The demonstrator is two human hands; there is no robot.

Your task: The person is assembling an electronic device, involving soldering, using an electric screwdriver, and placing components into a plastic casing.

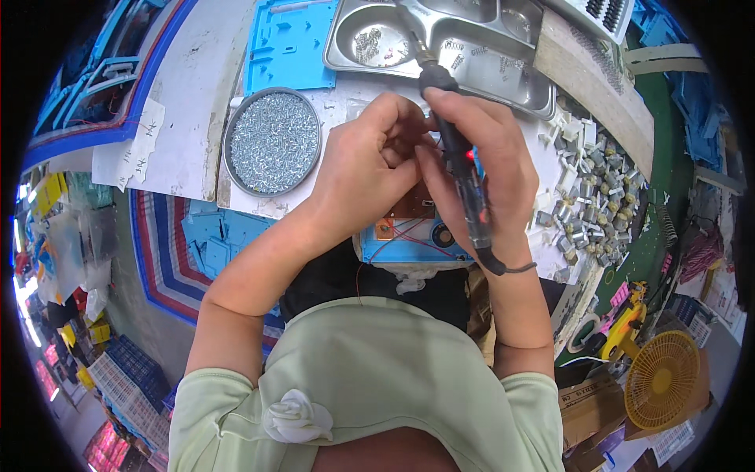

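Note:
My right hand (507, 161) is wrapped round a soldering iron (472, 197) with a dark grip, a small red light and a cord at its lower end. The metal tip points away from me, over the steel tray. Close beside it, my left hand (366, 161) has its fingers curled in a pinch. What they hold, if anything, is hidden. The fingertips of both hands nearly meet above a blue plastic housing (409, 252), which contains red wires, a round black part (442, 234) and a brown panel (413, 206). The hands cover part of it.
A round dish (228, 149) full of small silver screws stands at the left. Behind lie a blue plastic panel (291, 51) and a divided steel tray (543, 98) with springs. Small metal motors (590, 200) are heaped at the right. A yellow fan (662, 377) stands lower right.

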